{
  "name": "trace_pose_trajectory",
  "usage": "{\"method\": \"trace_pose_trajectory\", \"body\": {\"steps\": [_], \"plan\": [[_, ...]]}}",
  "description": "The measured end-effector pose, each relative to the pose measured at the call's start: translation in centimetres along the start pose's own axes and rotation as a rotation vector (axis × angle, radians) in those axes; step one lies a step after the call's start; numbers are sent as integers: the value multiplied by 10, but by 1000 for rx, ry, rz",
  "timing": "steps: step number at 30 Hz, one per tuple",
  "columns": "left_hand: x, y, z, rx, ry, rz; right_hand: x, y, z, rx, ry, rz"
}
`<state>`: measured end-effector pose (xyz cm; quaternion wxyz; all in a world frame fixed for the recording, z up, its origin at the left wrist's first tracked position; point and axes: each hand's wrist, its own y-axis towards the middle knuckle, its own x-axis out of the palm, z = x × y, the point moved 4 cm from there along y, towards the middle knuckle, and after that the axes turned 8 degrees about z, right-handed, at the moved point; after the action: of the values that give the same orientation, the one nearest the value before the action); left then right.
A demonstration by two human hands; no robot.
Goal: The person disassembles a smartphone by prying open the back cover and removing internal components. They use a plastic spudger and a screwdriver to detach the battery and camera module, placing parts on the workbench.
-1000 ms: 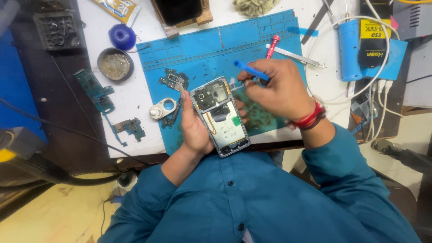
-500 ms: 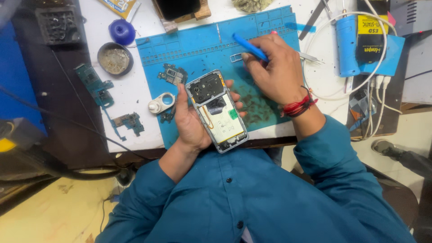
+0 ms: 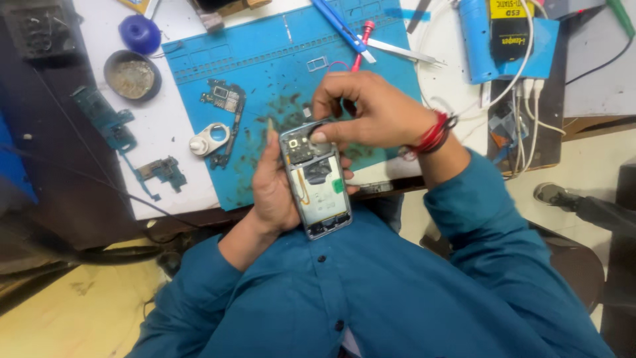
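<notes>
My left hand (image 3: pixel 270 182) holds an opened phone body (image 3: pixel 317 180) from below, its inner side up, over the near edge of the blue work mat (image 3: pixel 265 59). My right hand (image 3: pixel 371 109) reaches down onto the top end of the phone, thumb and forefinger pinched at a small dark part near the camera area. A red thread band is on that wrist. The blue-handled tool (image 3: pixel 341 25) lies on the mat beyond my hands, apart from them.
A circuit board (image 3: pixel 225 99) and a white camera frame piece (image 3: pixel 211 139) lie on the mat's left. Off the mat are green boards (image 3: pixel 106 119), a round dish (image 3: pixel 131 74), a blue cap (image 3: pixel 140 33). Tweezers (image 3: pixel 401 52), a blue box with cables (image 3: pixel 510 40) sit right.
My right hand put down the blue-handled tool on the mat and came back to pinch at the phone's top end. The phone sits lower and closer to my body.
</notes>
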<state>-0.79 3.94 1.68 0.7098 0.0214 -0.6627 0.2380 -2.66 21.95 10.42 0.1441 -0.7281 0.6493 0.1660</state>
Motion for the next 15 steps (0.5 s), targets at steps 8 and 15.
{"method": "trace_pose_trajectory", "body": {"steps": [8,15], "plan": [[5,-5,-3,-18,32,58,-7,8,-15,19,-131,-133],[4,-8,-2,-5,69,73,6,-2,7,332,152,-62]]}}
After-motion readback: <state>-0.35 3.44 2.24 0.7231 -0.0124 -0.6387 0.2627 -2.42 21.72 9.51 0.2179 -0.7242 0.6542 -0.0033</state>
